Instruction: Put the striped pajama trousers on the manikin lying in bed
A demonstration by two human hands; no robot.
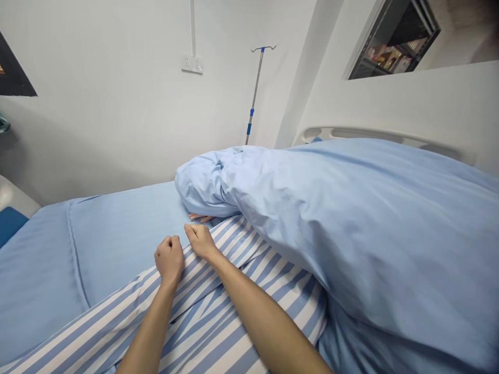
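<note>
My left hand [169, 258] is curled into a loose fist on a blue-and-white striped hospital gown [218, 306]. My right hand [200, 240] rests close beside it, its fingers bent into the striped cloth near the gown's upper edge. Both seem to pinch the cloth, though the fingertips are partly hidden. The gown covers a body lying on the bed. Another person's fingers [200, 218] poke out just beyond my right hand, from under a bunched light blue duvet [331, 234]. The rest of that hand is hidden.
A light blue bed sheet [117, 234] lies to the left of the gown. A white bed rail [378, 136] stands behind the duvet. An IV pole [255, 93] rises by the wall, below which is a wall socket [192, 64]. An interior window [393, 44] is at upper right.
</note>
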